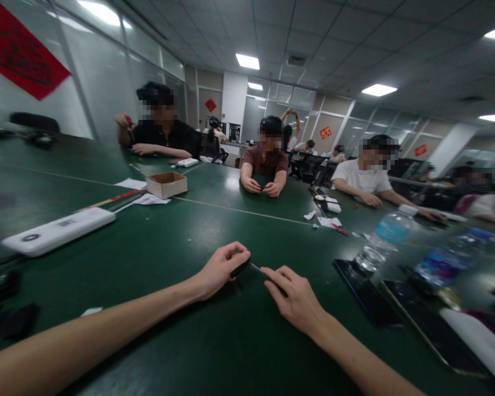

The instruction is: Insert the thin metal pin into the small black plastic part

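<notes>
Thumb and fingers of my left hand (220, 269) are closed around a small black piece (241, 268), its kind not clear. A thin metal rod (256, 268) runs from the black piece toward my right hand (296, 297). The right fingertips meet the rod's other end, with the index finger lying along its line. Whether rod and black piece are joined I cannot tell. Both hands are held just over the green table (181, 341), with the forearms reaching in from below.
At left lie a white power strip (61, 231) and a small open cardboard box (167, 186). At right, a clear water bottle (385, 239), a blue-capped bottle (449, 261) and dark phones (369, 294). Across the table sit a person in brown (265, 165) and others.
</notes>
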`<state>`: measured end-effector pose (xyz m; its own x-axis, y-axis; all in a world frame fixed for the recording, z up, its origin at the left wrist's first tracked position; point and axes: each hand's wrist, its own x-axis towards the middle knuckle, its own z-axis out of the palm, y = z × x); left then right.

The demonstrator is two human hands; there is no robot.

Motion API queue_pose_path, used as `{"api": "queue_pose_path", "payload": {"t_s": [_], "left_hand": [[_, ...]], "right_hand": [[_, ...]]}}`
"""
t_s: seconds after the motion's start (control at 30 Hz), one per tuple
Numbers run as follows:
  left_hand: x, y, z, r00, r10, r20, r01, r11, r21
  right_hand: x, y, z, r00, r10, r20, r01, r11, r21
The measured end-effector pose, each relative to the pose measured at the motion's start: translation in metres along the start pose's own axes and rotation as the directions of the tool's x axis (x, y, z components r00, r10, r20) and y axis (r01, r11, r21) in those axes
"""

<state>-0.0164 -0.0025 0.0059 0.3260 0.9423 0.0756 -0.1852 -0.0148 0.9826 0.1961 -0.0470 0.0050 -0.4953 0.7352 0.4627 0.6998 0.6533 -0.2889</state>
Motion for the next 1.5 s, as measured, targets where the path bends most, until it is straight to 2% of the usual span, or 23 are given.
{"api": "queue_pose_path", "payload": {"t_s": [0.27, 0.53, 0.8, 0.9, 1.03, 1.13, 1.33, 1.5], "left_hand": [[-0.006, 0.003, -0.003, 0.993, 0.007, 0.12, -0.014, 0.998, 0.057], [-0.006, 0.003, -0.007, 0.969, -0.039, 0.243, 0.026, 0.998, 0.056], [-0.006, 0.008, -0.01, 0.949, -0.075, 0.306, 0.065, 0.997, 0.043], [-0.005, 0.007, -0.009, 0.951, -0.075, 0.3, 0.078, 0.997, 0.002], [-0.001, 0.004, -0.005, 0.968, -0.053, 0.246, 0.079, 0.992, -0.098], [0.001, 0.0, -0.004, 0.977, -0.04, 0.208, 0.063, 0.992, -0.105], [-0.001, -0.004, -0.003, 0.996, -0.033, 0.085, 0.025, 0.995, 0.095], [-0.005, -0.002, -0.003, 0.994, 0.022, 0.11, -0.043, 0.979, 0.198]], "right_hand": [[-0.007, 0.004, -0.003, 0.996, -0.082, 0.036, 0.082, 0.997, -0.004], [-0.011, 0.01, -0.001, 0.986, -0.167, 0.022, 0.168, 0.985, -0.028], [-0.012, 0.007, -0.004, 0.975, -0.214, 0.059, 0.22, 0.97, -0.1], [-0.012, 0.008, -0.003, 0.978, -0.205, 0.043, 0.209, 0.971, -0.117], [-0.008, 0.006, 0.0, 0.992, -0.124, 0.0, 0.123, 0.986, -0.115], [-0.006, 0.003, 0.002, 0.997, -0.079, 0.0, 0.078, 0.986, -0.146], [-0.005, 0.0, 0.001, 0.998, -0.049, 0.042, 0.056, 0.979, -0.197], [-0.006, 0.002, -0.001, 0.994, -0.097, 0.059, 0.106, 0.977, -0.186]]}}
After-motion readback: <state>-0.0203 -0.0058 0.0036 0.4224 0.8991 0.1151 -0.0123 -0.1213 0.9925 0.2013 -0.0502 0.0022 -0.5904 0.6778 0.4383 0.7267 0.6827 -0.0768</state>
